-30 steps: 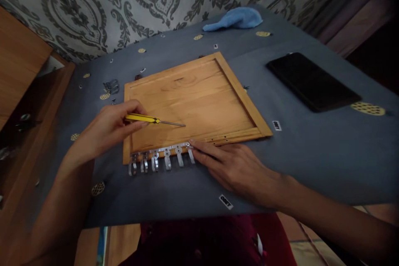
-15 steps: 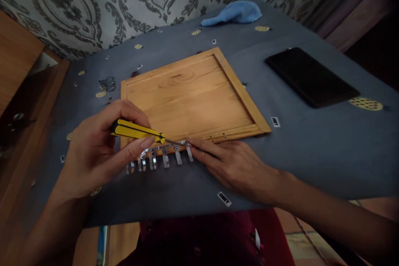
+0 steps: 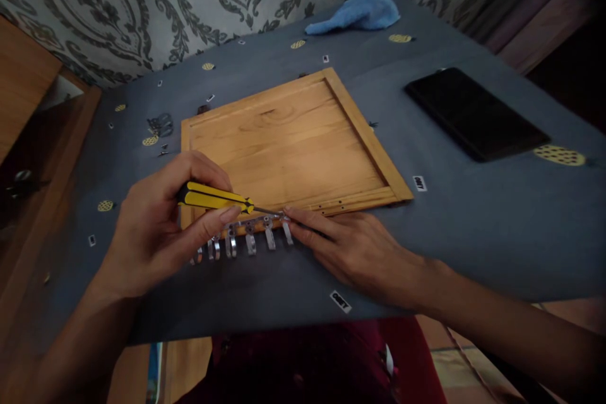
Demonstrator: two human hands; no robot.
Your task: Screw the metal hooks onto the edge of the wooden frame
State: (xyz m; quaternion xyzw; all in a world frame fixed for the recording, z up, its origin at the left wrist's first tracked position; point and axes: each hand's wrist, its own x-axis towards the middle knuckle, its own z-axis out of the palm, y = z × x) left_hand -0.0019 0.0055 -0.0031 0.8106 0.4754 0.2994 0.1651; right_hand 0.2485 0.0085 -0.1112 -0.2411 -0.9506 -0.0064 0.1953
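My left hand (image 3: 158,227) is closed round a yellow and black screwdriver (image 3: 215,198), whose tip points at the right end of a metal hook rail (image 3: 249,233). The rail lies along the near edge of a wooden framed panel (image 3: 288,145) on a blue-grey tablecloth (image 3: 473,227). Beside that end of the rail rests my right hand (image 3: 353,249), fingers stretched flat on the cloth and fingertips touching the rail and the panel's edge.
A black phone or tablet (image 3: 473,115) lies at the right. A blue cloth (image 3: 357,14) is bunched at the far edge near the patterned wall. Small metal parts (image 3: 160,126) sit left of the panel. A wooden cabinet (image 3: 28,139) stands at the left.
My left hand brought the screwdriver down from over the panel to the rail's right end, gripping it more fully. My right hand stayed by the rail.
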